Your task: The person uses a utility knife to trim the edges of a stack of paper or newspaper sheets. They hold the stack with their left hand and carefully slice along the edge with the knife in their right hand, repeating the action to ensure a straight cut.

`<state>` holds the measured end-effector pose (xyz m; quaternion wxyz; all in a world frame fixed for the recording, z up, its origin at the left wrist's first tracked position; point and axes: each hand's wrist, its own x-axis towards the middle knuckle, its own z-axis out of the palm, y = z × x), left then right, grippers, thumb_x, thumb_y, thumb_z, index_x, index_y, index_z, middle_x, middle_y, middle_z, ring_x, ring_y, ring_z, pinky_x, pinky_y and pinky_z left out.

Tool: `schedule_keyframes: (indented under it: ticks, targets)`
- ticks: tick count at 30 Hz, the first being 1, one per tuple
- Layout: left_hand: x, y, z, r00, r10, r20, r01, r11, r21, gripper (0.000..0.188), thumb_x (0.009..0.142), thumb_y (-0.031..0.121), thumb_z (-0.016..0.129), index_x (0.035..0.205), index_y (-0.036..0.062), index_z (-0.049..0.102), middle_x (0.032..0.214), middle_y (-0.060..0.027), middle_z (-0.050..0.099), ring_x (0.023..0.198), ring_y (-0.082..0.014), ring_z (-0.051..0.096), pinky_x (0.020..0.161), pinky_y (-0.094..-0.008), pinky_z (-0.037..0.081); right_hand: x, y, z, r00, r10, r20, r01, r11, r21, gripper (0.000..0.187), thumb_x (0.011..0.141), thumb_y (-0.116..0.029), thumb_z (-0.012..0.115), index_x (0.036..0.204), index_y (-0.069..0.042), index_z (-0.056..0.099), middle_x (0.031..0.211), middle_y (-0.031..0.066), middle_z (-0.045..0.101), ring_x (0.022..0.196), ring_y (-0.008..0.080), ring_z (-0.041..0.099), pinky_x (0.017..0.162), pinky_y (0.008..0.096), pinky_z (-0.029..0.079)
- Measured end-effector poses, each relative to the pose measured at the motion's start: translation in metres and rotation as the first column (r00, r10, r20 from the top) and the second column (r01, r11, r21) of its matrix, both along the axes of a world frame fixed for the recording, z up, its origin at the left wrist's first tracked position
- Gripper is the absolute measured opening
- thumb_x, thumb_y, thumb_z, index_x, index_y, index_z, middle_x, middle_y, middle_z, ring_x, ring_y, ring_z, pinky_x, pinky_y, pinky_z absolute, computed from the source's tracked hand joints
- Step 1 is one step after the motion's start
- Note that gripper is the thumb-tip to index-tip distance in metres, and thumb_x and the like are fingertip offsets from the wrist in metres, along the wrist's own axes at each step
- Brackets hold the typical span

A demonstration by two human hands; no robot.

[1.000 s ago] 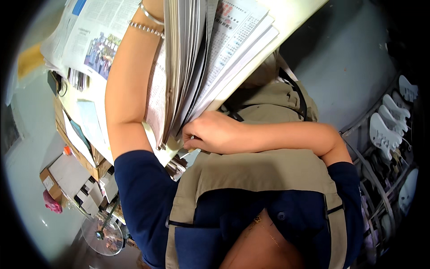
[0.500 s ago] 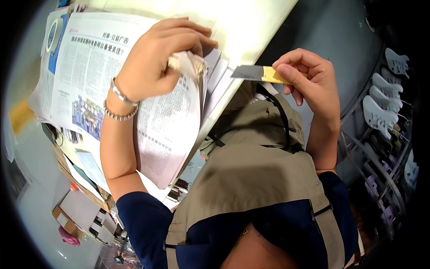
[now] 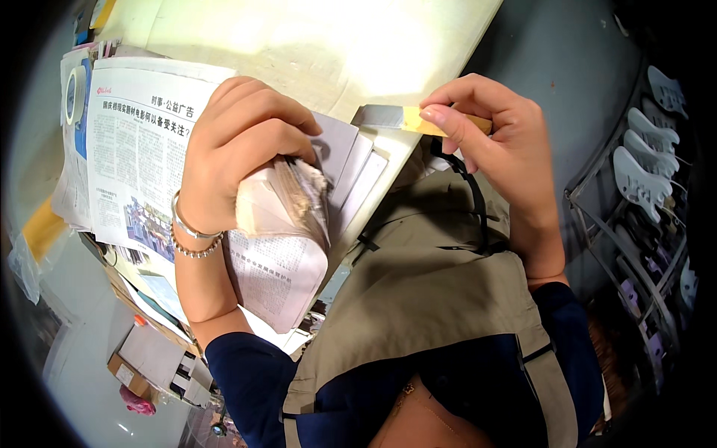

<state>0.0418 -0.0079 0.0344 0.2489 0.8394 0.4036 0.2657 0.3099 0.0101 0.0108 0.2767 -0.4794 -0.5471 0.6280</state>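
Note:
My left hand (image 3: 243, 149) is curled over the bunched edge of a stack of newspaper (image 3: 272, 272) at the table's edge. The gripped part is crumpled and beige with dark smudges (image 3: 295, 190); my fingertips are partly hidden behind it. My right hand (image 3: 497, 138) pinches a flat grey blade (image 3: 379, 116) by its yellow wrapped end, between thumb and fingers. The blade points left, its tip over the table edge beside some pale paper sheets (image 3: 340, 142), apart from my left hand.
More newspaper (image 3: 142, 112) lies flat at left, with a roll of tape (image 3: 75, 95) on a blue item near its far corner. The pale table (image 3: 299, 37) stretches away. White guitar-shaped bodies (image 3: 642, 183) stand on a metal rack at right. Boxes (image 3: 153, 351) sit lower left.
My left hand has drawn nearer to me and left, bunching the newspaper edge more. The blade in my right hand has shifted left, its tip now over the table edge.

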Motion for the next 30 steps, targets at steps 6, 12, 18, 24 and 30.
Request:
schedule_keyframes:
  ticks: [6, 12, 18, 24, 30]
  targets:
    - [0.006, -0.005, 0.006, 0.985, 0.041, -0.166, -0.037, 0.999, 0.025, 0.021, 0.06, 0.017, 0.072, 0.072, 0.007, 0.058, 0.106, -0.0111, 0.073, 0.087, -0.0278, 0.062, 0.077, -0.0352, 0.048, -0.001, 0.0, 0.005, 0.999, 0.042, 0.007, -0.042, 0.996, 0.083, 0.014, 0.091, -0.014, 0.071, 0.093, 0.0, 0.071, 0.073, 0.0026, 0.067, 0.06, 0.004, 0.056, 0.051, 0.0193, 0.042]
    - [0.009, -0.006, 0.009, 0.975, 0.072, -0.209, -0.058, 0.996, 0.072, 0.021, 0.06, 0.019, 0.07, 0.067, 0.0078, 0.054, 0.1, -0.0076, 0.075, 0.095, -0.0285, 0.065, 0.081, -0.0395, 0.049, -0.001, -0.003, 0.006, 1.0, 0.014, -0.005, -0.013, 0.989, 0.148, 0.014, 0.09, -0.013, 0.072, 0.093, 0.001, 0.071, 0.074, 0.0041, 0.068, 0.06, 0.0058, 0.059, 0.055, 0.0201, 0.047]
    - [0.009, -0.005, 0.009, 0.977, 0.075, -0.202, -0.054, 0.993, 0.108, 0.02, 0.062, 0.021, 0.069, 0.067, 0.0084, 0.055, 0.095, -0.006, 0.075, 0.093, -0.0278, 0.067, 0.083, -0.0402, 0.05, 0.0, -0.004, 0.006, 1.0, 0.005, -0.024, 0.002, 0.959, 0.283, 0.006, 0.09, -0.006, 0.07, 0.091, -0.001, 0.071, 0.073, 0.0024, 0.068, 0.057, 0.0025, 0.057, 0.045, 0.0163, 0.036]
    - [0.004, -0.005, 0.009, 0.979, 0.05, -0.2, -0.024, 0.991, 0.131, 0.019, 0.063, 0.023, 0.07, 0.069, 0.0089, 0.059, 0.096, -0.0055, 0.075, 0.094, -0.027, 0.068, 0.086, -0.0417, 0.051, -0.001, -0.004, 0.005, 1.0, 0.009, -0.017, -0.004, 0.959, 0.283, 0.007, 0.09, -0.007, 0.069, 0.091, 0.0, 0.07, 0.073, 0.0022, 0.069, 0.057, 0.0026, 0.057, 0.045, 0.0163, 0.036]
    - [0.003, -0.007, 0.011, 0.979, 0.06, -0.197, -0.034, 0.991, 0.132, 0.018, 0.064, 0.023, 0.07, 0.069, 0.0092, 0.06, 0.094, -0.0053, 0.076, 0.093, -0.026, 0.069, 0.087, -0.042, 0.051, -0.002, -0.005, 0.006, 1.0, -0.004, -0.013, 0.007, 0.969, 0.247, 0.007, 0.091, -0.007, 0.069, 0.091, 0.0, 0.07, 0.074, 0.0025, 0.069, 0.057, 0.0027, 0.057, 0.045, 0.0164, 0.036]
